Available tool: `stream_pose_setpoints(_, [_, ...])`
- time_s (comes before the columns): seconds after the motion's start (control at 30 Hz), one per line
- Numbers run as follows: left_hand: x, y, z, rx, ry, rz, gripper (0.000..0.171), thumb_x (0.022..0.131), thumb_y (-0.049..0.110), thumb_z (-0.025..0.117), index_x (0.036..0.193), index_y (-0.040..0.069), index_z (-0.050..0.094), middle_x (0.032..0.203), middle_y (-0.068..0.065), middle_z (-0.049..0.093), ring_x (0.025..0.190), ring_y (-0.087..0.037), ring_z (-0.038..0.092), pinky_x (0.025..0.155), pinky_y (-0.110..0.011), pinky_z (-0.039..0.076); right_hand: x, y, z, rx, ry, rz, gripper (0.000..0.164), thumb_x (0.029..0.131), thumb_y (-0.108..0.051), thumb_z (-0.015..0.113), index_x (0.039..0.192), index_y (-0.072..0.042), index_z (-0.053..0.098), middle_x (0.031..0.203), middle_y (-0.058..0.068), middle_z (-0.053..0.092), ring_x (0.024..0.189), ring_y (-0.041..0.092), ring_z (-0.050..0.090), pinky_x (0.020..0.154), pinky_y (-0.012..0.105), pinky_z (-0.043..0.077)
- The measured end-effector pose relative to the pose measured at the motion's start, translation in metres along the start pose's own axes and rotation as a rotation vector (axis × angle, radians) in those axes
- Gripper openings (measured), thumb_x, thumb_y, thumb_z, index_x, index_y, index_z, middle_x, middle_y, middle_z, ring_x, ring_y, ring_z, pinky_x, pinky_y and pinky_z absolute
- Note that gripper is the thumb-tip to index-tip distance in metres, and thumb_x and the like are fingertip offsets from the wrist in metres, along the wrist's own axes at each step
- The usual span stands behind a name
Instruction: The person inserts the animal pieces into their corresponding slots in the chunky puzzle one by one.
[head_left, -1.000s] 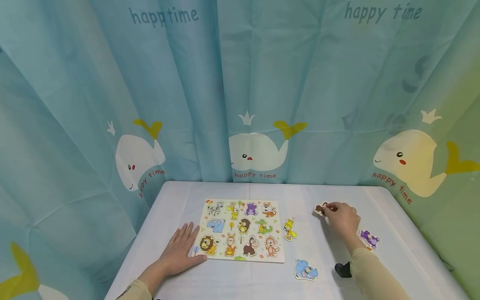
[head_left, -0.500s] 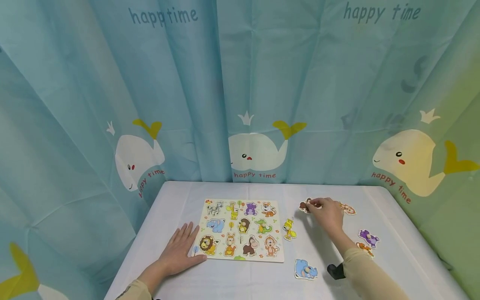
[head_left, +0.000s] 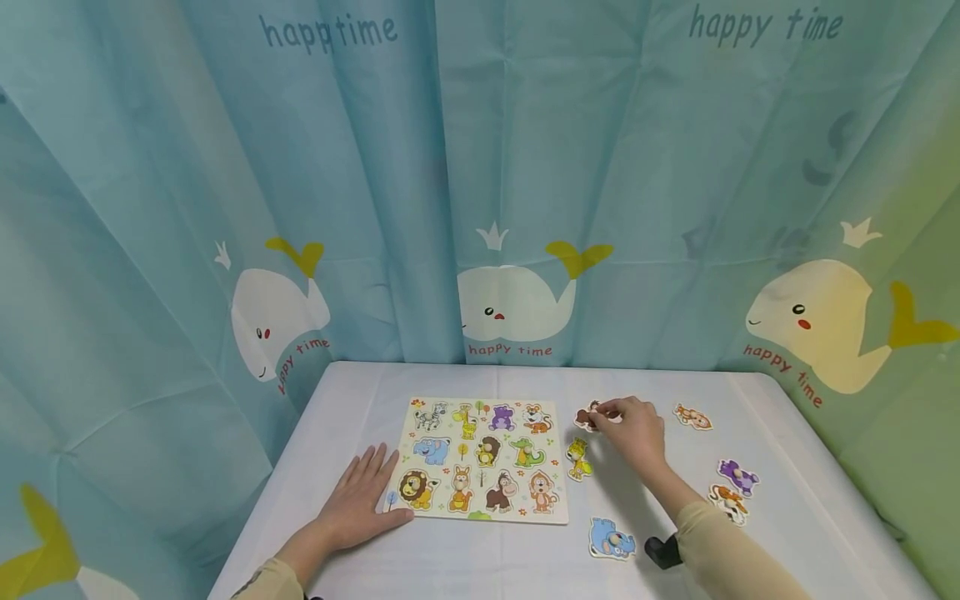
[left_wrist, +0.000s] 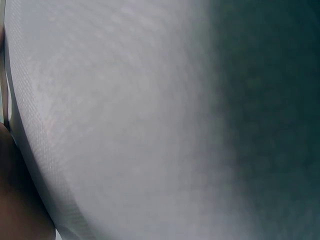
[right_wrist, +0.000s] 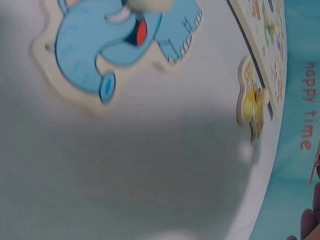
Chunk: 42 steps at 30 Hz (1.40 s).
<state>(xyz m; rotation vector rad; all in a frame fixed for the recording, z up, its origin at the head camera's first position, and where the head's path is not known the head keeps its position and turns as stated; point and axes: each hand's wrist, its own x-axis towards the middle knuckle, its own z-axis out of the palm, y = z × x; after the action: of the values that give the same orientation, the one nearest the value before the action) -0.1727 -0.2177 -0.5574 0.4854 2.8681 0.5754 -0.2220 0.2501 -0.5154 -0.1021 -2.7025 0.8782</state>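
My left hand [head_left: 358, 504] lies flat with spread fingers at the left edge of the animal puzzle board [head_left: 480, 523]. Between thumb and fingertips, my right hand [head_left: 633, 433] pinches a brown gorilla puzzle piece [head_left: 583, 415] just right of the board's far corner. Nearer to me lies the giraffe piece [head_left: 578, 460], close to the board's right edge; its knob shows in the right wrist view. The elephant piece [right_wrist: 120, 40] fills the top of that view, and only a few fingertips [right_wrist: 307, 222] show at its right edge. The left wrist view is mostly blurred white cloth.
On the right side of the white table [head_left: 510, 567] lie a monkey piece [head_left: 692, 417], a purple hippo piece [head_left: 738, 477] and a tiger piece [head_left: 729, 503]. A blue whale-print curtain [head_left: 405, 250] hangs behind the table.
My right hand has moved left with the gorilla piece, toward the board. The monkey and tiger pieces are uncovered by the arm. My left hand stays put.
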Motion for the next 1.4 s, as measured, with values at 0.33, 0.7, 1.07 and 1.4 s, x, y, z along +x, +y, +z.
stream_pose_setpoints(0.33, [0.000,0.000,0.001,0.005,0.004,0.005,0.106,0.087,0.072,0.061,0.162,0.005,0.027,0.169,-0.018,0.016,0.156,-0.038,0.006,0.125,-0.056,0.004,-0.010,-0.018,0.007,0.022,-0.034,-0.023,0.017,0.089,-0.026,0.078,0.093,-0.010,0.080,0.095,0.005,0.069,0.095,0.030,0.056,0.086,0.054,0.040])
stream_pose_setpoints(0.7, [-0.001,-0.001,0.002,-0.007,0.041,0.028,0.106,0.086,0.070,0.064,0.160,0.003,0.030,0.168,-0.020,0.019,0.155,-0.041,0.011,0.124,-0.058,0.008,-0.021,-0.032,0.017,0.041,-0.050,-0.040,0.013,0.088,-0.026,0.080,0.089,-0.014,0.079,0.093,0.001,0.068,0.096,0.027,0.055,0.087,0.052,0.040])
stream_pose_setpoints(1.07, [0.000,-0.003,0.005,0.017,0.034,0.006,0.107,0.086,0.074,0.062,0.162,0.006,0.028,0.169,-0.016,0.018,0.156,-0.036,0.009,0.125,-0.055,0.006,-0.033,-0.046,0.025,0.075,-0.076,-0.058,0.010,0.085,-0.024,0.084,0.084,-0.015,0.078,0.090,-0.002,0.068,0.093,0.024,0.054,0.089,0.050,0.040])
stream_pose_setpoints(1.4, [0.000,-0.002,0.004,0.017,0.025,0.002,0.108,0.085,0.073,0.063,0.162,0.006,0.027,0.169,-0.017,0.018,0.156,-0.036,0.009,0.125,-0.054,0.006,-0.042,-0.055,0.032,0.105,-0.104,-0.070,0.011,0.084,-0.024,0.085,0.083,-0.018,0.076,0.087,-0.006,0.065,0.091,0.024,0.054,0.083,0.043,0.038])
